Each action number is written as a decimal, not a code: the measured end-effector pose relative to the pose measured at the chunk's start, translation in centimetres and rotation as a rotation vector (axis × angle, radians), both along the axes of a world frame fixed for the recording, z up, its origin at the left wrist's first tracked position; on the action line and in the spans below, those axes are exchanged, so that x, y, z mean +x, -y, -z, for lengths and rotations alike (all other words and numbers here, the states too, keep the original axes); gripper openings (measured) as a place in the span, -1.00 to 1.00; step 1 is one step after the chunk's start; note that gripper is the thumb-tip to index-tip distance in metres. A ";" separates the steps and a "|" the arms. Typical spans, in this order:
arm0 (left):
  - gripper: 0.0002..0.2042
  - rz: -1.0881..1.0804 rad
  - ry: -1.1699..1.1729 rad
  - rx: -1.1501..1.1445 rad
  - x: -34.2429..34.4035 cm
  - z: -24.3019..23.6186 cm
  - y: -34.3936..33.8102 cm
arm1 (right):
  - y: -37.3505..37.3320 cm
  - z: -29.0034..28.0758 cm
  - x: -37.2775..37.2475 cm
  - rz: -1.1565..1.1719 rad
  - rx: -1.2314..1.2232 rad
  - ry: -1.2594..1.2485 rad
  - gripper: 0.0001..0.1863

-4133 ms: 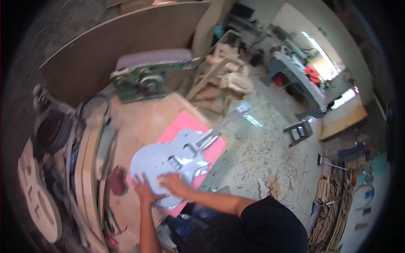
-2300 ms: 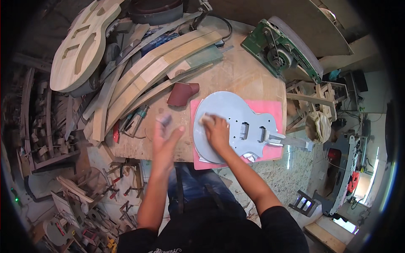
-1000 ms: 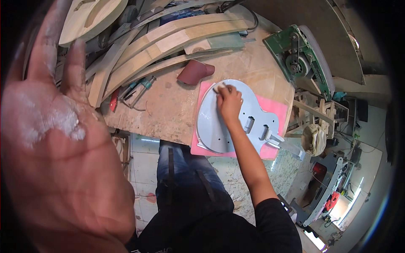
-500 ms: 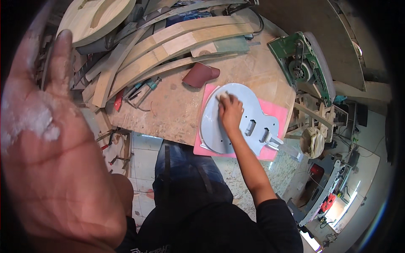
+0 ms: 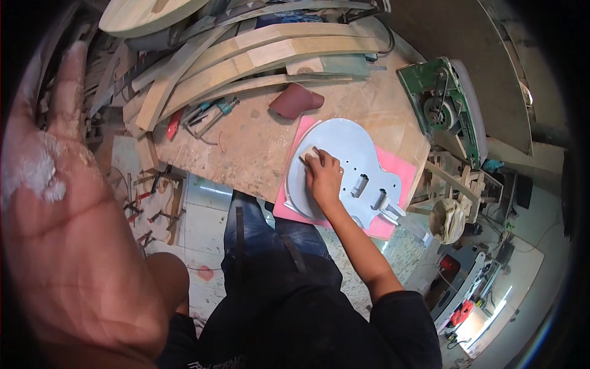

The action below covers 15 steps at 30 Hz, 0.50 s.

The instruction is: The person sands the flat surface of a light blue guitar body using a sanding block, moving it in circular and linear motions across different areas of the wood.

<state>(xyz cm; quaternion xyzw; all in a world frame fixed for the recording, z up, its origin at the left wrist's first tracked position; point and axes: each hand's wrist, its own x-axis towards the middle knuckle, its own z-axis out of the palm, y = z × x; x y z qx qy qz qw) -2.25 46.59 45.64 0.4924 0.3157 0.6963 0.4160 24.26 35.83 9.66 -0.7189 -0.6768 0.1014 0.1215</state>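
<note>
A light blue-grey electric guitar body (image 5: 335, 136), with cut-outs and small holes in its face, lies flat on a pink foam sheet (image 5: 402, 166). Pressed to its upper left face is a small tan sanding block (image 5: 311, 152) with a dark edge, gripped in the fingers of my right hand (image 5: 324, 178). The block is partly hidden under those fingers. My left hand (image 5: 86, 246) is raised very near the camera, away from the bench. Its palm faces the view, smeared with white powder, and its visible fingers stretch upward.
A curled red-brown sandpaper sheet (image 5: 296, 102) lies behind the body. Curved wooden strips (image 5: 264, 58) are piled at the back, clamps (image 5: 212, 115) in front of them. A green belt sander (image 5: 439, 107) stands at the right edge of the wooden bench (image 5: 233, 147).
My right hand has slid slightly left and down over the guitar body with the block. The view has shifted a little; my left hand stays raised and spread.
</note>
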 end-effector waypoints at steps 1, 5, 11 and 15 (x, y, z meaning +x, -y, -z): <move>-0.24 -0.011 0.003 0.000 0.1 -0.1 0.5 | 0.0 0.4 0.9 -0.033 -0.008 -0.021 -0.60; -0.24 -0.047 0.006 -0.006 0.9 -0.4 2.3 | -5.3 0.5 5.1 0.038 0.072 0.006 -0.64; -0.24 -0.118 -0.067 -0.210 2.8 7.5 3.1 | -0.5 1.2 3.0 -0.026 0.033 0.038 -0.62; -0.40 0.026 -0.538 -0.592 6.0 27.9 6.5 | -1.8 0.4 4.6 -0.157 -0.010 -0.035 -0.63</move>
